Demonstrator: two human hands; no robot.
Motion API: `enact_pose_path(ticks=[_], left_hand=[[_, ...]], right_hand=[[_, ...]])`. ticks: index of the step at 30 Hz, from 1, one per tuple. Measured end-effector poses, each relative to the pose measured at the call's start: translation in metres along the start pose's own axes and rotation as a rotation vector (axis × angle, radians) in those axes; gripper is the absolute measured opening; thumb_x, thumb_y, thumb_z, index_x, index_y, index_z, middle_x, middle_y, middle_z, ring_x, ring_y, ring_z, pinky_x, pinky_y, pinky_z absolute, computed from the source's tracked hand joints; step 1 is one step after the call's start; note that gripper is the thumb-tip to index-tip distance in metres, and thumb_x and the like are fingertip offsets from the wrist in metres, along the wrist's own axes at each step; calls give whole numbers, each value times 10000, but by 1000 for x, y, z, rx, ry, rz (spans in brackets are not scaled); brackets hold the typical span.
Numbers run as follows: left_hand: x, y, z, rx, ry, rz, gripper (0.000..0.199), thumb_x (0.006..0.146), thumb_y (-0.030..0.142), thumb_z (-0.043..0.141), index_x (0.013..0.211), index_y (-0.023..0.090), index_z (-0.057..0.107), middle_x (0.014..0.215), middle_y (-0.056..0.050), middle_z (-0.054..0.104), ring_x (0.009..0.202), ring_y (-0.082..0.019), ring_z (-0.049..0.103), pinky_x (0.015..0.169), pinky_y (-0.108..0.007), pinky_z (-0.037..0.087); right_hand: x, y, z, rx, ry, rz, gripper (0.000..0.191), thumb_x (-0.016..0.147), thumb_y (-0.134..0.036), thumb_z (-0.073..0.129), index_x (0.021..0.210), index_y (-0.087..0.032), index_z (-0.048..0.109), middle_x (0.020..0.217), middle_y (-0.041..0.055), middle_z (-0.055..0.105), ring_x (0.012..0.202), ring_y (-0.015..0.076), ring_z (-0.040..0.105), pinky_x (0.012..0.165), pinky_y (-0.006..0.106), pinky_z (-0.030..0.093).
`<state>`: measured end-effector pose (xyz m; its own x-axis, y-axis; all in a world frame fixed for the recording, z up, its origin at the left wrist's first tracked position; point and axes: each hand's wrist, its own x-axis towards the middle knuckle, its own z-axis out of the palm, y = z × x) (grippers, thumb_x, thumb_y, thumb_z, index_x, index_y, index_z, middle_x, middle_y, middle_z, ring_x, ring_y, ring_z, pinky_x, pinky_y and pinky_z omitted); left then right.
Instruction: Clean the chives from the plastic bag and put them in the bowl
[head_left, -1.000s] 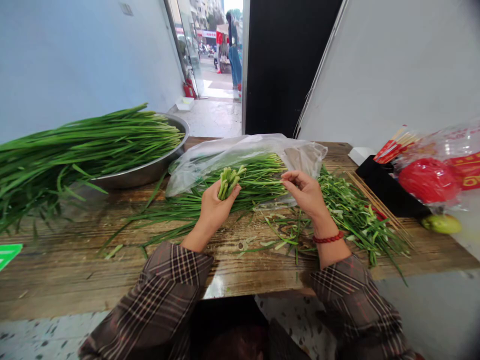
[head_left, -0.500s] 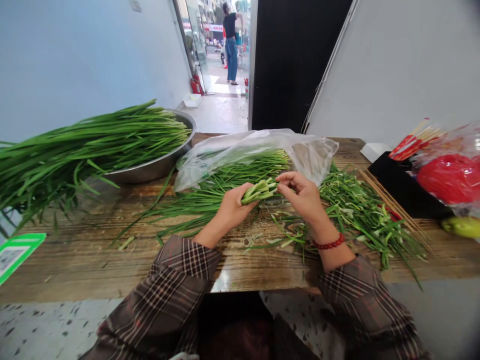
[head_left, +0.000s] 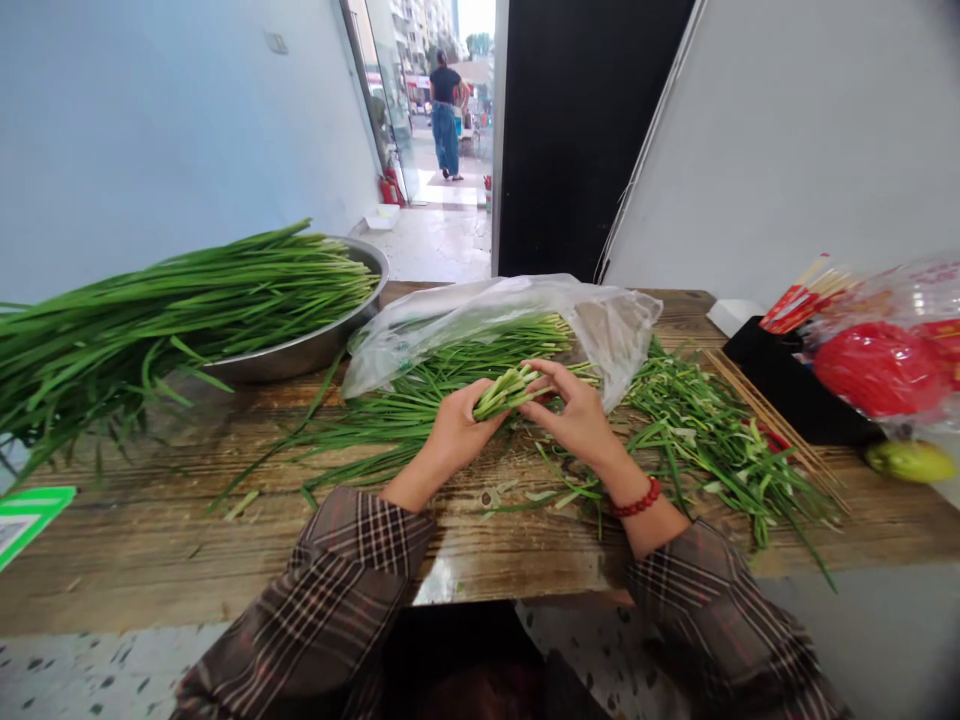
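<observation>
My left hand [head_left: 456,430] is closed around a small bunch of garlic chives [head_left: 501,392], pale stem ends pointing up and right. At those ends, the thumb and fingers of my right hand [head_left: 581,418] curl around the stems from either side. More chives [head_left: 390,420] lie just behind my hands, partly under a clear plastic bag [head_left: 450,310]. To the right of my right hand spreads a loose heap of chive scraps [head_left: 705,430]. At the left, a steel bowl [head_left: 300,358] holds a large pile of long chives [head_left: 225,285] hanging over its side.
The wooden table [head_left: 300,580] has bits of leaf scattered on it. On the right are thin wooden sticks [head_left: 772,425], a black box [head_left: 802,385], a red bag [head_left: 877,368] and a yellow-green object [head_left: 911,460]. A person [head_left: 445,115] stands outside the doorway.
My right hand has moved left and closer in, its fingers now at the bunch's stem ends. The camera view has tilted slightly up. The person outside has turned and shifted.
</observation>
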<state>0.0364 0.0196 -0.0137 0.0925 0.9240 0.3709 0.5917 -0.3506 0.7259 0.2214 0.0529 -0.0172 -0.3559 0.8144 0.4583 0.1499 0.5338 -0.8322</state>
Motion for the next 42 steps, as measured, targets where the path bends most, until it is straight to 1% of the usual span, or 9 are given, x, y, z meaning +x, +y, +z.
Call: enact_pose_path(ticks=[5, 11, 16, 18, 21, 23, 27, 35, 42], left_hand=[[0, -4, 1, 10, 16, 11, 116, 793, 279, 624, 792, 164, 645, 760, -3, 662, 732, -159, 580, 679, -244, 440], [0, -4, -3, 1, 82, -13, 125, 804, 265, 598, 777, 148, 634, 738, -11, 640, 699, -148, 550, 669, -251, 415], [0, -4, -4, -7, 115, -4, 111, 812, 259, 595, 797, 156, 632, 750, -5, 640, 707, -145, 547, 665, -243, 410], [-1, -5, -2, 8, 102, 6, 106, 813, 253, 597, 776, 158, 626, 738, -1, 633, 696, -142, 540, 650, -238, 401], [-2, -5, 0, 45, 70, 29, 94, 804, 220, 600, 730, 161, 607, 695, 13, 603, 658, -131, 514, 619, -229, 376], [-3, -5, 0, 69, 53, 43, 83, 795, 194, 603, 719, 163, 597, 682, 21, 588, 651, -126, 507, 614, -223, 370], [-4, -5, 1, 91, 45, 62, 51, 782, 157, 605, 731, 163, 599, 698, 21, 595, 664, -127, 520, 626, -220, 378], [-5, -5, 1, 113, 56, 65, 36, 773, 138, 595, 761, 167, 611, 730, 15, 620, 693, -133, 547, 654, -225, 399], [-7, -4, 4, 165, 31, 87, 98, 740, 101, 562, 774, 176, 616, 735, 8, 617, 692, -138, 537, 636, -228, 377]], right_hand=[[1, 1, -5, -137, -3, -83, 380, 835, -222, 615, 1212, -243, 572, 885, 19, 688, 832, 178, 662, 822, 331, 523], [2, 5, -33, -217, 251, -64, 147, 865, -251, 576, 942, -216, 696, 850, 23, 704, 767, 163, 633, 748, 307, 502], [2, 0, -46, -178, -22, -67, 202, 862, -314, 617, 703, -205, 676, 767, 23, 684, 738, 164, 628, 734, 315, 494], [2, -1, -44, -192, -23, -131, 206, 863, -305, 625, 688, -204, 660, 818, 34, 673, 804, 170, 631, 786, 328, 492], [2, -1, -35, -245, 55, -202, 103, 863, -297, 643, 915, -216, 678, 968, 58, 669, 931, 188, 619, 836, 344, 489], [2, 2, -28, -295, 8, -244, 160, 870, -298, 646, 1008, -221, 667, 980, 62, 679, 935, 195, 617, 833, 351, 486], [1, 8, -19, -380, -75, -285, 128, 912, -292, 594, 861, -221, 689, 835, 51, 699, 808, 191, 622, 779, 357, 467], [0, 7, 1, -100, 123, -130, 136, 869, -290, 614, 795, -224, 706, 790, 34, 693, 762, 173, 619, 717, 313, 489], [-1, 12, 29, 398, 327, 271, 97, 753, -287, 660, 739, -195, 686, 709, -20, 642, 661, 122, 548, 644, 255, 436]])
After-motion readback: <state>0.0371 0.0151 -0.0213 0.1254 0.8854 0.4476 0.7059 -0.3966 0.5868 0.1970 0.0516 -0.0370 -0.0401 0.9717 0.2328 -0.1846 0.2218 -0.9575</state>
